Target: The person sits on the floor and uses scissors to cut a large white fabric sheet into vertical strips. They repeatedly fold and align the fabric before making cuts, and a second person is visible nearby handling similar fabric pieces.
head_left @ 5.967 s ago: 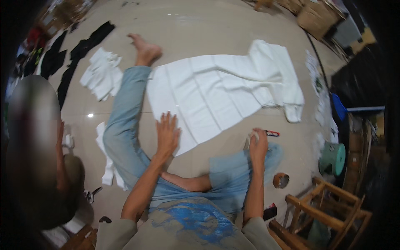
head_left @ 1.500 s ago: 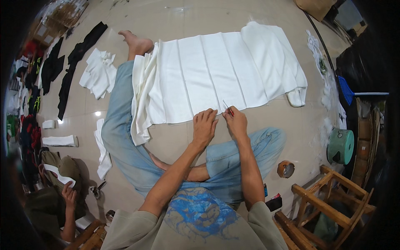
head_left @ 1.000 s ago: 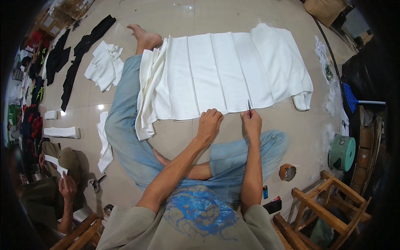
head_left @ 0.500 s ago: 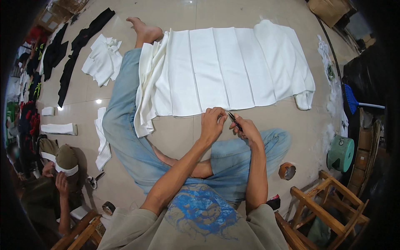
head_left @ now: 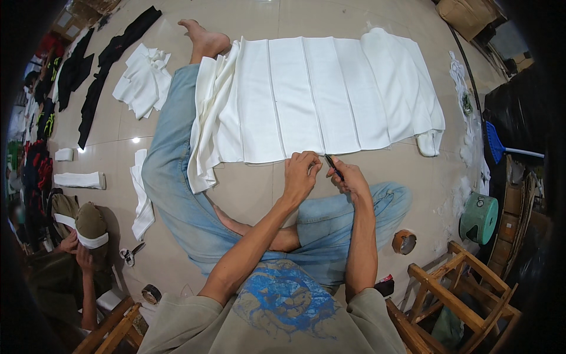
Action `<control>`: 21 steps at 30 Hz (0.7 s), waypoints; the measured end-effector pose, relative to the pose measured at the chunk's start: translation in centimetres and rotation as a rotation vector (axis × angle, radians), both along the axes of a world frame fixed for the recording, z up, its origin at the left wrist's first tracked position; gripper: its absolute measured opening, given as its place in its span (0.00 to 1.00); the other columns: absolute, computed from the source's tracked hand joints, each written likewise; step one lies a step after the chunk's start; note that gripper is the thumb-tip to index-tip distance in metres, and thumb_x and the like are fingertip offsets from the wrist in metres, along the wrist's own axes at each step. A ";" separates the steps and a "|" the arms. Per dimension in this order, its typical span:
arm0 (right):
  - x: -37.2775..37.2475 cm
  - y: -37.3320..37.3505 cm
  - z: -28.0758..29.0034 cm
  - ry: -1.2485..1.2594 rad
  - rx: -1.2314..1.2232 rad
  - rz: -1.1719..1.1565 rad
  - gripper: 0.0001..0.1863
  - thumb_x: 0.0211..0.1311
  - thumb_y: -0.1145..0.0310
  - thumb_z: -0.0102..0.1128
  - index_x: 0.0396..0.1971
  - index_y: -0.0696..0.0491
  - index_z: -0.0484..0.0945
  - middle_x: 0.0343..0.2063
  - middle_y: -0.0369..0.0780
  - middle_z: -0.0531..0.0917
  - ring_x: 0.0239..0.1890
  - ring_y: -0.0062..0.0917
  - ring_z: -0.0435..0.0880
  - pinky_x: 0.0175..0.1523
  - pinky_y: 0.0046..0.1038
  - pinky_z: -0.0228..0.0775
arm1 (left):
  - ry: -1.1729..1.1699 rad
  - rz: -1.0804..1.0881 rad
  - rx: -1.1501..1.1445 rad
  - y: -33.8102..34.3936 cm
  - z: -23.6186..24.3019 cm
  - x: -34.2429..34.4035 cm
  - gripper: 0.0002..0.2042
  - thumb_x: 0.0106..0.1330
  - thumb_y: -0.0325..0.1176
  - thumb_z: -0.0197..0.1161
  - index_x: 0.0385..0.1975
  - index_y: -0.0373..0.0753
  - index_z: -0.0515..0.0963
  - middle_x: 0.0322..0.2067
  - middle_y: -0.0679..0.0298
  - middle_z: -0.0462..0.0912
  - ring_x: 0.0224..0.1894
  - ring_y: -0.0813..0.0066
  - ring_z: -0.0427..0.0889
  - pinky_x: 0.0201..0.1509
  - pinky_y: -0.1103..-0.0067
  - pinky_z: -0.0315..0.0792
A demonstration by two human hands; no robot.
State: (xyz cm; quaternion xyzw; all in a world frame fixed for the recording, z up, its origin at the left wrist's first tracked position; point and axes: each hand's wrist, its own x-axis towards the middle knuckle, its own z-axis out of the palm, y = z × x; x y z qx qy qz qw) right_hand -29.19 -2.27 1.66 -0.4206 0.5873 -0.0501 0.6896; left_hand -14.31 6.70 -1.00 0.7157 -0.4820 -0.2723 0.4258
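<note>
A long piece of white fabric (head_left: 295,94) with several parallel seams lies spread over the floor in front of me. Fingers bent, my left hand (head_left: 302,174) meets its near edge, thumb and index finger pinched just below a seam end. Whatever sits in that pinch is too small to make out. Small black thread snips (head_left: 334,168) are gripped in my right hand (head_left: 352,179), their blades together and their tip at the fabric's near edge beside my left fingers. The fabric's right end is folded over in layers; its left end bunches against my outstretched leg (head_left: 171,135).
White fabric pieces (head_left: 141,82) and black garments (head_left: 115,65) lie at the left. Scissors (head_left: 131,253) and a tape roll (head_left: 151,294) rest near another person (head_left: 82,265). On the right are a brown tape roll (head_left: 404,242), a wooden stool (head_left: 454,289) and a green roll (head_left: 479,218).
The snips' blades, apart half a second ago, have come together at the fabric's edge. My right hand has shifted slightly; my left hand stays in place.
</note>
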 end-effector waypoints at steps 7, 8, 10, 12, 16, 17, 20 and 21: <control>0.2 0.2 0.4 -0.003 -0.035 0.002 0.26 0.69 0.44 0.54 0.23 0.52 0.80 0.11 0.27 0.70 0.10 0.11 0.60 0.15 0.19 0.45 | -0.099 -0.060 -0.037 0.6 -0.2 0.1 0.05 0.60 0.33 0.64 0.32 0.40 0.79 0.47 0.63 0.80 0.47 0.62 0.75 0.53 0.68 0.63; 0.3 0.4 0.6 -0.005 -0.047 -0.005 0.27 0.69 0.44 0.54 0.23 0.52 0.80 0.11 0.28 0.70 0.10 0.11 0.60 0.15 0.19 0.45 | -0.192 -0.164 -0.040 1.2 -0.3 0.0 0.06 0.60 0.33 0.64 0.34 0.40 0.79 0.49 0.61 0.79 0.48 0.61 0.75 0.54 0.67 0.63; -0.1 0.7 0.4 0.017 -0.097 -0.085 0.27 0.70 0.44 0.52 0.24 0.53 0.81 0.11 0.27 0.68 0.11 0.11 0.60 0.15 0.19 0.45 | -0.383 -0.372 -0.039 3.4 0.0 -0.4 0.09 0.60 0.32 0.64 0.38 0.40 0.79 0.52 0.57 0.77 0.50 0.59 0.75 0.56 0.65 0.64; -0.1 0.8 0.5 0.030 -0.156 -0.141 0.27 0.70 0.44 0.51 0.26 0.54 0.81 0.11 0.27 0.67 0.11 0.11 0.60 0.16 0.19 0.46 | -0.225 -0.373 -0.039 6.4 0.8 -1.0 0.13 0.59 0.32 0.65 0.44 0.40 0.78 0.54 0.54 0.75 0.51 0.56 0.74 0.56 0.63 0.65; 0.5 0.9 2.0 0.015 -0.239 -0.222 0.27 0.71 0.44 0.50 0.29 0.55 0.81 0.13 0.26 0.67 0.12 0.10 0.60 0.17 0.18 0.47 | -0.315 -0.118 -0.022 8.8 1.2 2.3 0.19 0.59 0.32 0.66 0.51 0.38 0.74 0.53 0.53 0.73 0.51 0.56 0.73 0.55 0.62 0.64; 0.6 0.9 2.1 0.004 -0.247 -0.244 0.27 0.72 0.44 0.50 0.30 0.55 0.81 0.13 0.26 0.67 0.13 0.10 0.60 0.17 0.17 0.47 | -0.402 -0.011 -0.024 8.5 1.5 3.5 0.19 0.60 0.32 0.66 0.51 0.37 0.74 0.53 0.53 0.73 0.51 0.58 0.73 0.54 0.63 0.64; 1.2 0.8 2.4 0.022 -0.284 -0.190 0.26 0.72 0.45 0.49 0.31 0.54 0.81 0.14 0.26 0.68 0.14 0.09 0.60 0.18 0.16 0.48 | -0.467 0.100 0.013 6.6 2.1 6.8 0.14 0.61 0.33 0.65 0.45 0.38 0.75 0.47 0.55 0.75 0.48 0.60 0.73 0.51 0.65 0.62; 1.3 0.8 2.4 0.014 -0.284 -0.174 0.26 0.72 0.45 0.49 0.31 0.54 0.81 0.15 0.26 0.68 0.15 0.09 0.60 0.19 0.16 0.48 | -0.504 0.074 0.061 6.4 1.9 7.0 0.12 0.62 0.34 0.64 0.42 0.39 0.75 0.45 0.57 0.76 0.46 0.61 0.73 0.50 0.66 0.62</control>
